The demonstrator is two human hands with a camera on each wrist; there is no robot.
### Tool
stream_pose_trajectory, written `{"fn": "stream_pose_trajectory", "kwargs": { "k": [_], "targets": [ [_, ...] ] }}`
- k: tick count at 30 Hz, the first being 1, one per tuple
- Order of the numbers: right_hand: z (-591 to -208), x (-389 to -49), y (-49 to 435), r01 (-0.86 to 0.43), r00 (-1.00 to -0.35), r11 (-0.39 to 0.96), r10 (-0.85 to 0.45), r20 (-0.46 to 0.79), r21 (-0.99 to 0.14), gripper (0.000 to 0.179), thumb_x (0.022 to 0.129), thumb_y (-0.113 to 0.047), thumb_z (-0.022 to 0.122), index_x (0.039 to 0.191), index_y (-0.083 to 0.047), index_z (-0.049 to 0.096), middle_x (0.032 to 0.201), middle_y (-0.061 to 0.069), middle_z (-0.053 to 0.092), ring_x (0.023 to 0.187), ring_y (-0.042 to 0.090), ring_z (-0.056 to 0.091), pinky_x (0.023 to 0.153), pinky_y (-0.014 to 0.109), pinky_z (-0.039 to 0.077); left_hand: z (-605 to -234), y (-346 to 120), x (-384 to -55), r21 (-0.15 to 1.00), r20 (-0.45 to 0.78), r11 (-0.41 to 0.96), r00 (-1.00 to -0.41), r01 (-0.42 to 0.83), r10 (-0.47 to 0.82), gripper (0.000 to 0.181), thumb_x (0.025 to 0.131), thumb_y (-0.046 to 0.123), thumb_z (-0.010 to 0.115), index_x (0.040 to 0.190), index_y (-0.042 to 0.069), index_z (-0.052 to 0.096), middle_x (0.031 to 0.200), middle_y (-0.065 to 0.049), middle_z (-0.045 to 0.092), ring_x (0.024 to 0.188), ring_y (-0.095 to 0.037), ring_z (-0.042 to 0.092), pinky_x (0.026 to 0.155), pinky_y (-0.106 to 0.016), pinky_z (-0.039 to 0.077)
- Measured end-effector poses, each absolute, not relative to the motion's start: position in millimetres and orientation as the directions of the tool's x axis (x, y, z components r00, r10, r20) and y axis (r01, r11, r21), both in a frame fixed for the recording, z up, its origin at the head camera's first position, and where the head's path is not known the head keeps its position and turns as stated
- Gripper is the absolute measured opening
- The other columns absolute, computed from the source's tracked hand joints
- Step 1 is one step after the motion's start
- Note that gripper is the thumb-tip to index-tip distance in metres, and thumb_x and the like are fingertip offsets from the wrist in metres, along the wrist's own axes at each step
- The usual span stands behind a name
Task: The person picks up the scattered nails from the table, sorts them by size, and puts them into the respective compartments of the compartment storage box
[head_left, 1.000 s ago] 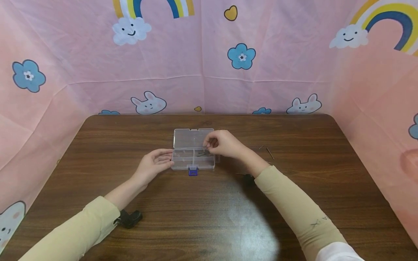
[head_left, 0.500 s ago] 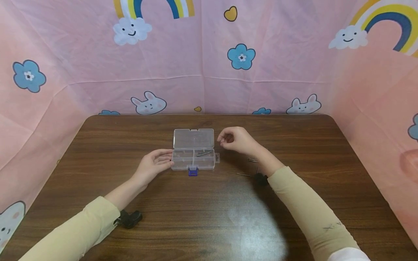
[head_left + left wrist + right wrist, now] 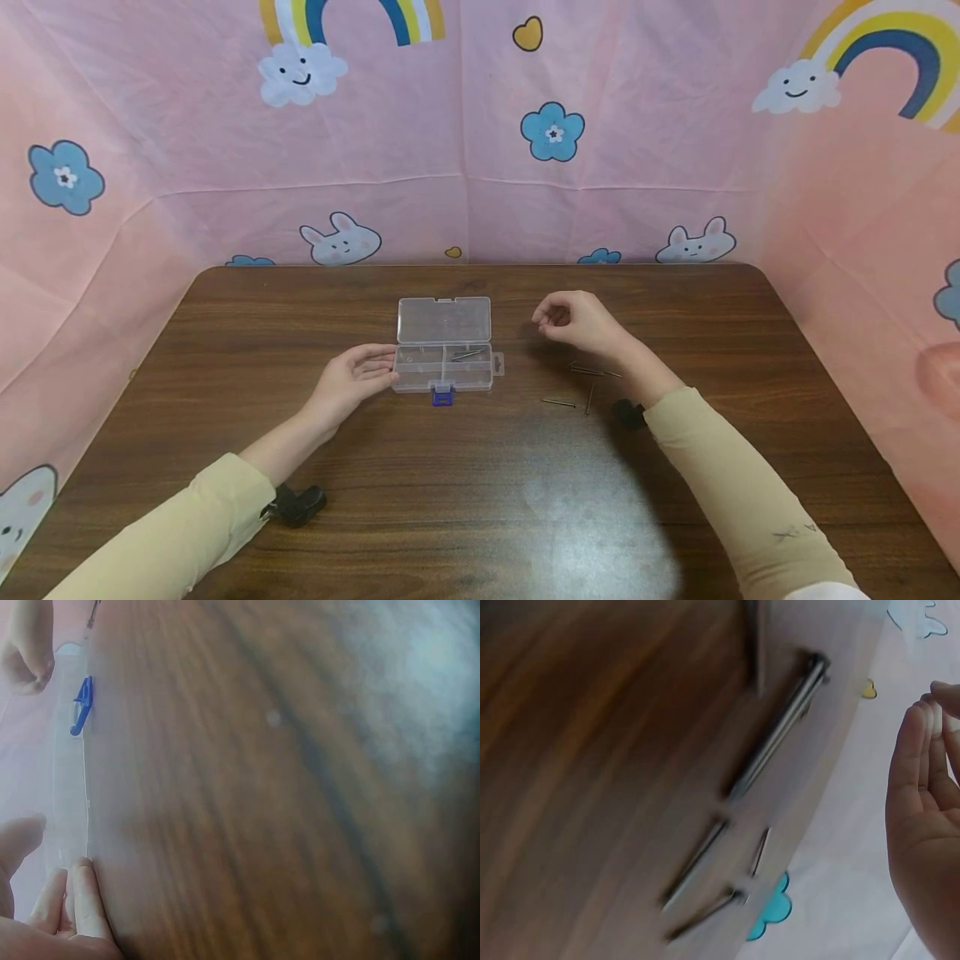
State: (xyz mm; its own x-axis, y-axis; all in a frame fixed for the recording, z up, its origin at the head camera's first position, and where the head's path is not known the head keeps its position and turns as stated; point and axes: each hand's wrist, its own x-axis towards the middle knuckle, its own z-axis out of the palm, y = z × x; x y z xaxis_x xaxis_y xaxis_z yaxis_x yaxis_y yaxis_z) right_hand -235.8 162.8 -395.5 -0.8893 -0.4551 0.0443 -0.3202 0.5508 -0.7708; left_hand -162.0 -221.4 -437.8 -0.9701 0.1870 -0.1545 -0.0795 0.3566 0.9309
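Note:
A clear plastic compartment box (image 3: 468, 383) lies on the table with its lid (image 3: 444, 321) raised at the back. Several thin metal nails (image 3: 468, 355) lie in its back right compartment. My left hand (image 3: 347, 382) rests against the box's left end, fingers nearly straight and thumb by the front corner. Right of the box, above the table, my right hand (image 3: 585, 321) hangs with loosely curled fingers; nothing shows between them. Below that hand are several loose nails (image 3: 558, 402). In the right wrist view, two nails (image 3: 776, 735) lie side by side, blurred.
A blue latch (image 3: 442, 398) hangs from the box's front, and a clear hanging tab (image 3: 498, 364) juts out at its right. Pink patterned cloth (image 3: 495, 125) stands behind the brown table (image 3: 420, 500) and along its sides.
My right hand has moved away from over the box, to the right, uncovering the nails in the compartment and those on the table. The left hand has stayed at the box's left end.

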Motion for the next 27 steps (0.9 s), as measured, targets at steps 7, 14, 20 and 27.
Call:
{"fn": "stream_pose_trajectory", "kwargs": {
  "k": [7, 14, 20, 27],
  "targets": [
    [-397, -234, 182, -0.293, -0.910, 0.582, -0.414, 0.034, -0.758, 0.015, 0.098, 0.002, 0.069, 0.112, 0.005, 0.075, 0.103, 0.016, 0.075, 0.093, 0.023, 0.069, 0.084, 0.030, 0.060, -438, -221, -162, 0.934, -0.152, 0.349, -0.971, -0.079, 0.187, 0.056, 0.102, 0.013, 0.072, 0.151, -0.004, 0.051, 0.150, -0.030, 0.058, 0.137, -0.042, 0.060, 0.093, -0.007, 0.053],
    [-402, -231, 201, -0.270, -0.926, 0.627, -0.378, 0.019, -0.731, 0.014, 0.098, 0.001, 0.069, 0.110, 0.003, 0.075, 0.103, 0.016, 0.076, 0.093, 0.022, 0.069, 0.081, 0.024, 0.059, -438, -221, -162, 0.932, -0.151, 0.355, -0.972, -0.078, 0.181, 0.056, 0.102, 0.014, 0.073, 0.151, -0.004, 0.051, 0.149, -0.030, 0.058, 0.137, -0.043, 0.060, 0.093, -0.007, 0.053],
    [-406, -227, 219, -0.251, -0.932, 0.654, -0.362, -0.004, -0.714, 0.013, 0.098, 0.001, 0.071, 0.110, 0.001, 0.076, 0.103, 0.017, 0.076, 0.093, 0.023, 0.068, 0.076, 0.019, 0.056, -438, -221, -162, 0.931, -0.147, 0.357, -0.972, -0.073, 0.184, 0.056, 0.102, 0.013, 0.072, 0.151, -0.005, 0.051, 0.149, -0.030, 0.058, 0.137, -0.044, 0.060, 0.093, -0.006, 0.053],
    [-409, -224, 235, -0.263, -0.934, 0.659, -0.357, 0.015, -0.704, 0.013, 0.097, 0.002, 0.071, 0.109, 0.003, 0.076, 0.105, 0.018, 0.077, 0.095, 0.024, 0.068, 0.078, 0.018, 0.056, -437, -221, -162, 0.930, -0.153, 0.360, -0.971, -0.077, 0.185, 0.057, 0.102, 0.014, 0.072, 0.151, -0.005, 0.051, 0.149, -0.030, 0.058, 0.137, -0.043, 0.060, 0.092, -0.007, 0.053]
  ]
}}
